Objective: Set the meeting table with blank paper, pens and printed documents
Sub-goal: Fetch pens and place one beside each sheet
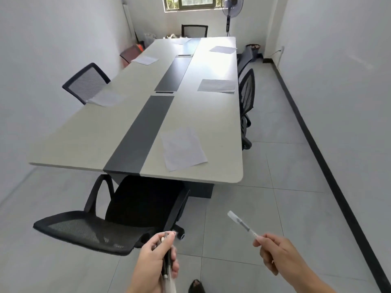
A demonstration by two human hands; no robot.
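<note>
Fingers (pixel 174 269) of left hand (pixel 152 263): curled round pen bundle (pixel 167 259). Right hand (pixel 277 254): thumb and forefinger pinch single pen (pixel 241 224) over floor, short of meeting table (pixel 84 140). On meeting table: six paper sheets, nearest sheet (pixel 183 149) at near right corner, others along both long edges and far end.

Bundled pens (pixel 166 260) blurred, lower ends cropped — count unclear.

Only one cam, head-worn and wide-angle — it's a bit back from the short end of the meeting table (pixel 69 134), looking forward and down along it toward the far window (pixel 196 2).
</note>
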